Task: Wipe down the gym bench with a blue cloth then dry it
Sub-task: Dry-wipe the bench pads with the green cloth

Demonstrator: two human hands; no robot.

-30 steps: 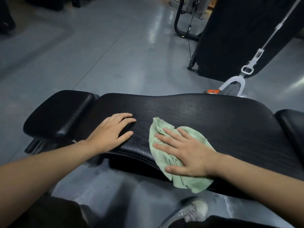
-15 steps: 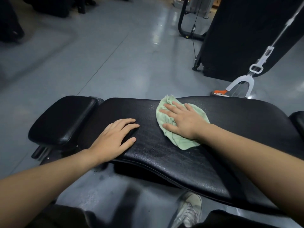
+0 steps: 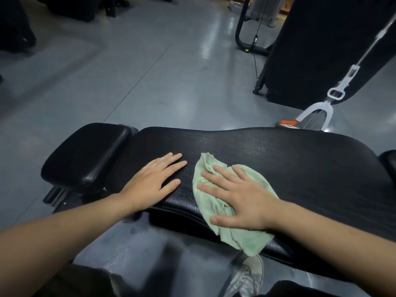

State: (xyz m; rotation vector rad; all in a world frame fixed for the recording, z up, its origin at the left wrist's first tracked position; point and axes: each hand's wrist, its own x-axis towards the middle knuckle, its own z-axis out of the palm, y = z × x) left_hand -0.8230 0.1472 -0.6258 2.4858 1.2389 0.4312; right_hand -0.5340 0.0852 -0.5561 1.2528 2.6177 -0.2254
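Observation:
A black padded gym bench (image 3: 289, 159) runs left to right across the view. A pale green cloth (image 3: 214, 202) lies crumpled on its near edge and hangs a little over the front. My right hand (image 3: 237, 198) presses flat on the cloth with straight, spread fingers. Left of the cloth, my left hand (image 3: 152, 181) rests flat on the bare pad, fingers straight, a short gap from the cloth.
A separate black head pad (image 3: 85, 155) adjoins the bench's left end. Behind the bench stand a large black machine (image 3: 317, 46) and a white cable handle (image 3: 317, 112) on the grey floor (image 3: 150, 82). My grey shoe (image 3: 246, 275) is below the bench's front edge.
My right hand has drawn the cloth back from the far side of the pad to the near edge. My left hand has stayed in place.

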